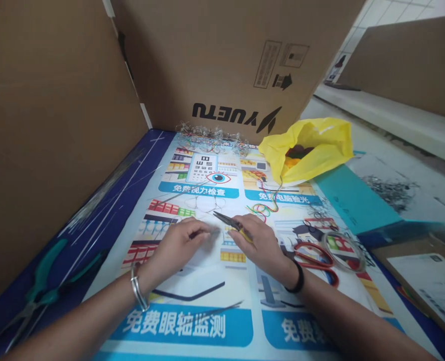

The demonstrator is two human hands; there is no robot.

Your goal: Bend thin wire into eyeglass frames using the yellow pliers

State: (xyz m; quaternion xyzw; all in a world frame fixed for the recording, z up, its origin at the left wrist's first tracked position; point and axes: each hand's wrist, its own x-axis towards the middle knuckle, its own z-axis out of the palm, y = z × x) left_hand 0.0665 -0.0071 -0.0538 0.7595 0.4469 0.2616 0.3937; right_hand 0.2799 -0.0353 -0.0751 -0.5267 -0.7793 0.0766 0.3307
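Small pliers (228, 220) sit in the fingers of a person's right hand (260, 240), closed around the yellow handles, over a printed poster (237, 281) spread on a desk (160, 143). The grip leaves the dark metal tips free, angled toward the left hand (177, 245), seemingly so both can meet over the same spot. The left fingers curl inward; whether they pinch a fine wire cannot be told. Red-handled scissors (334, 273) lie beside the right forearm, likely for easy reach, and teal-handled pliers (43, 273) rest at left, apart from the hands. Coloured cords (260, 208) run from a yellow bag (320, 150), apparently their holder, while upright cardboard (222, 65) backs clustered wire pieces (214, 134), perhaps as a screen.
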